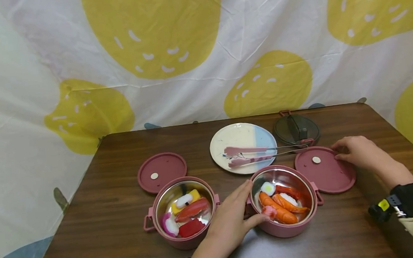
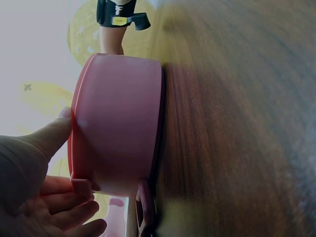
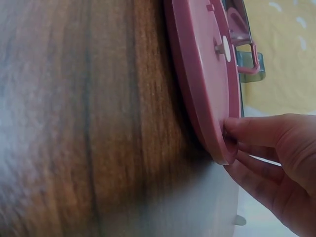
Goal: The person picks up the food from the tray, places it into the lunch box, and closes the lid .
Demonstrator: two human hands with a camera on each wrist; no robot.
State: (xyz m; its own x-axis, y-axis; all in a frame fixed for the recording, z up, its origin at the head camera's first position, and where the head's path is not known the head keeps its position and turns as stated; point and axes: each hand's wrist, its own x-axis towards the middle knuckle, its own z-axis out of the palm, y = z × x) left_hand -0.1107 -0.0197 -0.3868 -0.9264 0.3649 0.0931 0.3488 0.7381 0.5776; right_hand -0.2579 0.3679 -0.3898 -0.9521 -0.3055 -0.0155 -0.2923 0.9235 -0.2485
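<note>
My left hand (image 1: 228, 220) rests against the left side of the right-hand pink pot (image 1: 285, 231), its thumb (image 2: 57, 131) at the rim and its fingers extended by a side handle. Inside that pot lie toy sushi pieces, among them orange shrimp (image 1: 280, 210) and a round roll (image 1: 268, 188). My right hand (image 1: 361, 153) pinches the right edge of a pink lid (image 1: 326, 172), thumb on top and fingers at the outer edge. The lid's face with a white round plug (image 3: 226, 48) shows. Left of my left hand stands another pink pot (image 1: 186, 244) with toy sushi in it.
A second pink lid (image 1: 169, 168) lies behind the left pot. Pink-tipped tongs (image 1: 248, 150) lie across a white and blue plate (image 1: 221, 138) at the back. Beside it sits a dark lid with a raised handle (image 1: 309, 123). A patterned cloth (image 1: 175, 99) hangs behind the table.
</note>
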